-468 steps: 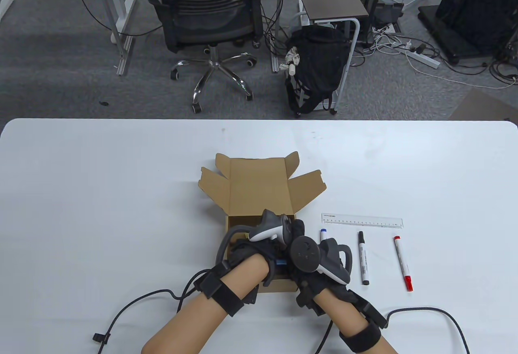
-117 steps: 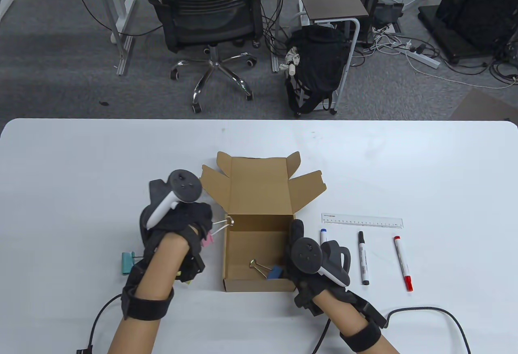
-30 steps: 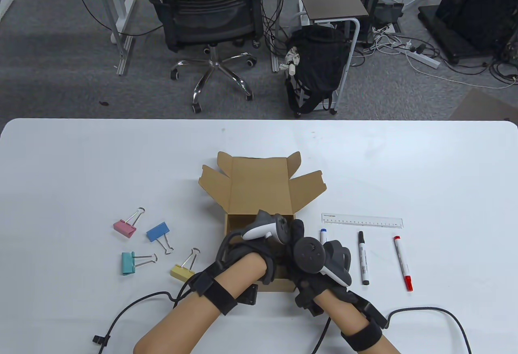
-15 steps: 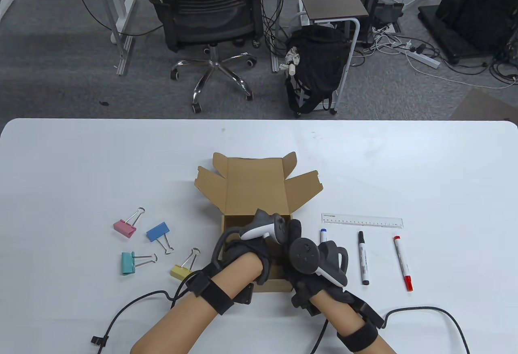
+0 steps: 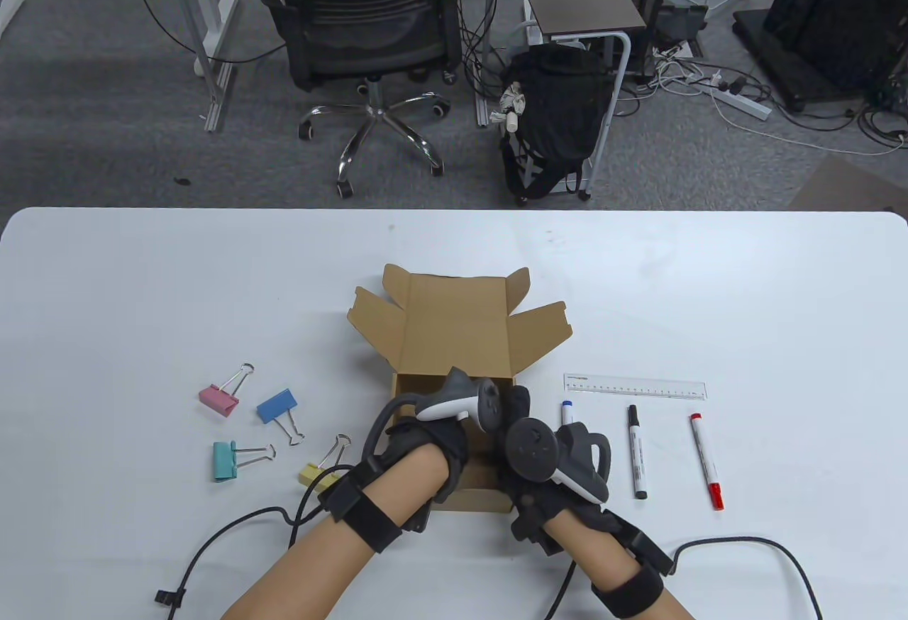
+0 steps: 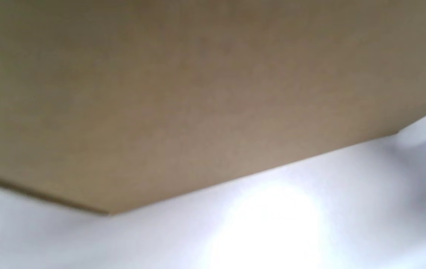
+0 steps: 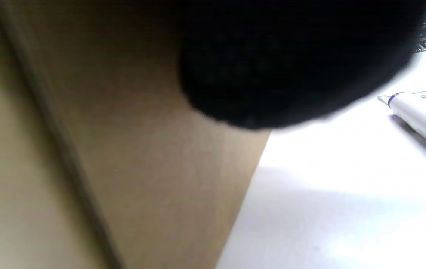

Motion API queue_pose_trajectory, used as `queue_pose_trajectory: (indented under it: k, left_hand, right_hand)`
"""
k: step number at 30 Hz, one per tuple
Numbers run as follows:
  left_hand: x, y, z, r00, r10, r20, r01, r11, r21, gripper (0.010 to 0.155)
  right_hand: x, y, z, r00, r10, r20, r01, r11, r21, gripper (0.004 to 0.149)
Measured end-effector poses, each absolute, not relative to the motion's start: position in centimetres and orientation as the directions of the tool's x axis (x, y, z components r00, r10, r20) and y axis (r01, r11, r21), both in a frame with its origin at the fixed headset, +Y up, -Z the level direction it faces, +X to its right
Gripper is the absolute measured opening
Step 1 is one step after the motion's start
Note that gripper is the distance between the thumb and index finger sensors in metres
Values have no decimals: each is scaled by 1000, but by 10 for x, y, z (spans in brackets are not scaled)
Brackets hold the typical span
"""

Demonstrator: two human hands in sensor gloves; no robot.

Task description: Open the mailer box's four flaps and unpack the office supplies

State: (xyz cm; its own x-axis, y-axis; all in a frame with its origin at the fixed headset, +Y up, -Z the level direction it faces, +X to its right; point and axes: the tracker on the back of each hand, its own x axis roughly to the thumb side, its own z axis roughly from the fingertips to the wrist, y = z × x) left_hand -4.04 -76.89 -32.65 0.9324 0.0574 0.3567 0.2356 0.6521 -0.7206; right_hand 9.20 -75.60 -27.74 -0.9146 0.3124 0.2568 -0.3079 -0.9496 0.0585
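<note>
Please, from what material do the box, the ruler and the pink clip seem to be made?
Mailer box: apparently corrugated cardboard, matte brown, with die-cut flaps. Ruler: probably clear plastic, since the white table shows through. Pink binder clip: likely painted metal body, with thin shiny wire handles.

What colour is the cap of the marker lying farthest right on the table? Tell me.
Red; the red-capped white marker shows best in the table view.

Mailer box (image 5: 454, 325): matt brown cardboard. Table (image 5: 142, 294): smooth white. Binder clips (image 5: 277, 406): coloured bodies w/ wire handles.
</note>
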Motion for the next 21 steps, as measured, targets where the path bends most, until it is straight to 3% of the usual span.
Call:
queue_pose_trajectory:
  k: [2, 7, 9, 12, 15, 19, 21]
  left_hand:
    - [-43, -761, -329, 925, 119, 360, 184, 690, -700, 53]
    - [-74, -701, -340, 882, 380, 281, -183, 823, -538, 56]
    - [-100, -674, -341, 816, 517, 258, -376, 814, -443, 56]
    - [-159, -644, -337, 658, 721, 217, -679, 692, -243, 56]
    - [-224, -642, -331, 618, 772, 149, -779, 627, -18, 57]
    - [-287, -671, -334, 641, 765, -60, -754, 642, 136, 57]
    - [-300, -687, -344, 669, 727, -151, -710, 686, 160, 57]
  right_hand:
    - [93, -756, -277, -913, 316, 256, -312, -948, 58, 65]
    - [93, -756, -277, -912, 318, 258, -313, -948, 59, 65]
    - [92, -756, -278, -913, 315, 260, -310, -949, 59, 65]
    - [92, -756, -278, -913, 314, 261, -310, -949, 60, 65]
    - [92, -756, -278, -912, 315, 261, -310, -949, 60, 65]
    - [92, -756, -278, -912, 315, 263, -310, -949, 61, 65]
    - [92, -756, -278, -911, 317, 263, -312, -948, 62, 65]
